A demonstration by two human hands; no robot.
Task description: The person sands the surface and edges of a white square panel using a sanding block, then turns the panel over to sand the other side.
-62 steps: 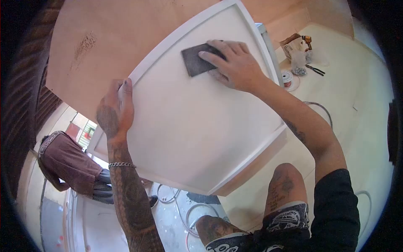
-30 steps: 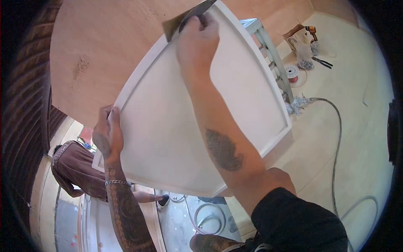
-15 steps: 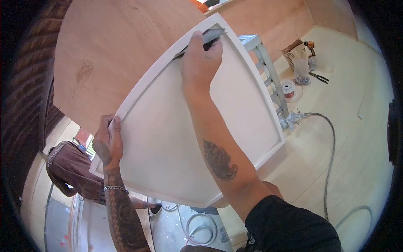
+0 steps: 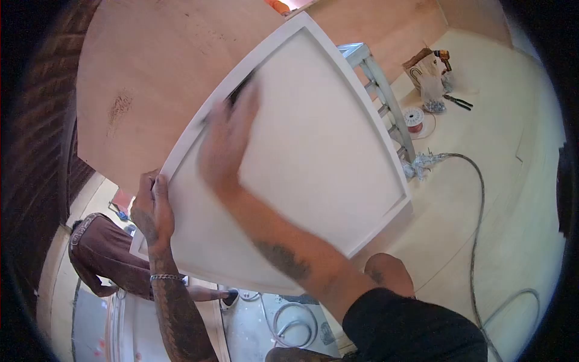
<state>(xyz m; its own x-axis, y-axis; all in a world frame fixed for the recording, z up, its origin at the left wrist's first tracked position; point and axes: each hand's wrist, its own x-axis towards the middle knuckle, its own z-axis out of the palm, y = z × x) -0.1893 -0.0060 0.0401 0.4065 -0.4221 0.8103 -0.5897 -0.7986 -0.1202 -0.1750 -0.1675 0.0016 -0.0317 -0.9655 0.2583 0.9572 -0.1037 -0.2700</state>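
A white framed panel (image 4: 319, 151) with curved sides and a raised rim is tilted up in front of me. My left hand (image 4: 154, 208) grips its left edge, thumb over the rim and fingers behind. Over the panel's upper left rim, my right hand (image 4: 228, 142) is blurred by motion. Between its fingers is a thin dark folded sheet that looks like sandpaper (image 4: 243, 84), pressed along the inner side of the rim. Most of the sheet is hidden by the fingers.
Behind the panel are a large plywood sheet (image 4: 163, 72) and a metal ladder (image 4: 381, 90). A drill (image 4: 443, 58), pliers (image 4: 458, 102), a wire spool (image 4: 414, 118) and a hose (image 4: 480, 223) lie on the right. A person (image 4: 114, 256) bends over at lower left.
My right hand has slid down and left along the rim from the panel's top corner, carrying the sandpaper. The left hand keeps its grip on the edge.
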